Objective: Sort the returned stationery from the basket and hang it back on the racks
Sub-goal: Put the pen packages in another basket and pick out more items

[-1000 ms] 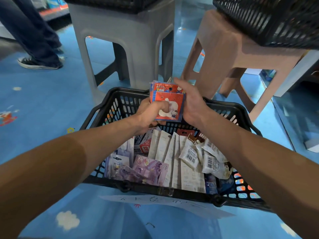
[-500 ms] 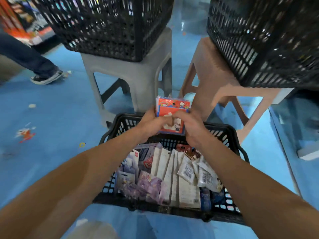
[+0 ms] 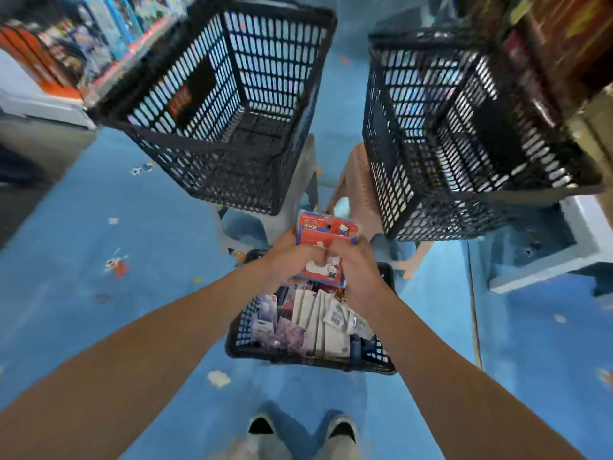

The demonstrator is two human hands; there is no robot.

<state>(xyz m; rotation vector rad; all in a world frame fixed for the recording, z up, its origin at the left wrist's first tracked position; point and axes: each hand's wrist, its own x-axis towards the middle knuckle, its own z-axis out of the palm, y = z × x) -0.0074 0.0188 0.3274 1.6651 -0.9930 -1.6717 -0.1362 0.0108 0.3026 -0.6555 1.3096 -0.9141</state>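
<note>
While both hands share one load, the coming move turns less on a reach than on which way that load should travel. The stack of red packets [image 3: 326, 232] is clamped between the left hand [image 3: 285, 257] and the right hand [image 3: 356, 267]. It is held in the air above the far end of the basket [image 3: 240, 327], which sits on the blue floor [image 3: 99, 293] with white packets [image 3: 326, 327] and some purplish ones inside. Fingers of both hands are curled round the lower half of the stack, the left from its left edge and the right from its right, knuckles almost meeting across the printed face. The upper end stands free beyond them. Its long axis runs away from the person, pointing into the gap between two black crates ahead: the left crate [image 3: 215, 180] on a grey stool [image 3: 300, 190] and the right crate [image 3: 414, 207] on a tan stool [image 3: 358, 180]. Neither crate looks clearly nearer, so I judge either hand could carry the stack on alone once the other lets go. Both forearms reach forward nearly straight and converge, wrists turned inward. Blurred shelving at the edges of the view may be the racks, though no hook can be made out.
</note>
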